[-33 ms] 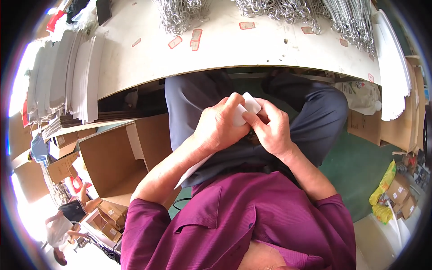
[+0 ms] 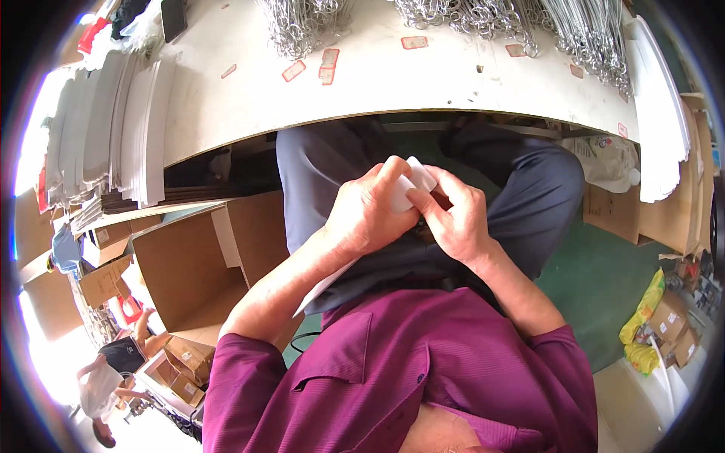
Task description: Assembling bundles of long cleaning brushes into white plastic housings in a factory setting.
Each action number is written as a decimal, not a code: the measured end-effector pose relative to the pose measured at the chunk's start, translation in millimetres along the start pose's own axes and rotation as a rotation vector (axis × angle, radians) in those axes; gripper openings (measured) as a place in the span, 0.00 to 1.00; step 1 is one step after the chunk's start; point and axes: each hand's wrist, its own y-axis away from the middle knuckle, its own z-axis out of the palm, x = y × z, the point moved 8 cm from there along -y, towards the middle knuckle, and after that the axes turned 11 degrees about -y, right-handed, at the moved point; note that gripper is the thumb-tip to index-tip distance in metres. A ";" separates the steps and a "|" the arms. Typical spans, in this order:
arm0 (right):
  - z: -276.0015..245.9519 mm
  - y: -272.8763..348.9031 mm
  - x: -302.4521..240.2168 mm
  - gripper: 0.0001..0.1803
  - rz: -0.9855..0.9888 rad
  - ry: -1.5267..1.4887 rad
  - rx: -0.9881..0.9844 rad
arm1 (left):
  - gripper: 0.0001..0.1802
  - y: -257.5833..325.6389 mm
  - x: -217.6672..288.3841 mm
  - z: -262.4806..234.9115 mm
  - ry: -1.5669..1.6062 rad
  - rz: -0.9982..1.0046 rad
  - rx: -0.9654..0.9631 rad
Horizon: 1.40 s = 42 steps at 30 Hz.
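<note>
Above my lap both hands meet on white, smooth pieces with rounded corners. My left hand (image 2: 368,210) is closed round one white piece (image 2: 401,195), thumb on top. Pinched between thumb and fingers of my right hand (image 2: 459,220) is the end of another white piece (image 2: 420,175), right against the first. Whether the two are parts of one folded thing I cannot tell. A long white strip (image 2: 326,287) shows below my left forearm and may run up to the left hand; the forearm hides the join.
Bunches of metal wire hooks (image 2: 585,45) lie along the far side of the white table (image 2: 226,113). White strips are stacked at its left (image 2: 106,128) and right (image 2: 657,113) ends. A phone (image 2: 174,20) lies far left. An open cardboard box (image 2: 189,264) stands left of my legs.
The white piece in my right hand has tilted slightly. Both hands stay in the same place. A person in the lower left background has shifted a little.
</note>
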 end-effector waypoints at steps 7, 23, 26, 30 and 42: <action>-0.1 -6.2 -22.8 0.12 -0.309 0.024 -0.001 | 0.35 4.7 -1.3 -2.6 -0.060 -0.058 0.060; 4.3 -15.5 17.9 0.08 0.245 -0.359 0.079 | 0.31 18.6 -11.8 2.7 -0.177 -0.148 -0.002; 6.0 -12.5 26.6 0.10 0.337 -0.483 0.083 | 0.28 20.7 -10.4 0.6 -0.196 -0.071 0.077; 1.9 -14.8 30.6 0.11 0.343 -0.474 0.103 | 0.29 16.5 -7.1 -3.3 -0.197 -0.068 0.046; 2.7 -3.3 3.4 0.08 -0.044 -0.139 0.216 | 0.32 20.7 -5.8 -6.7 -0.169 -0.005 0.079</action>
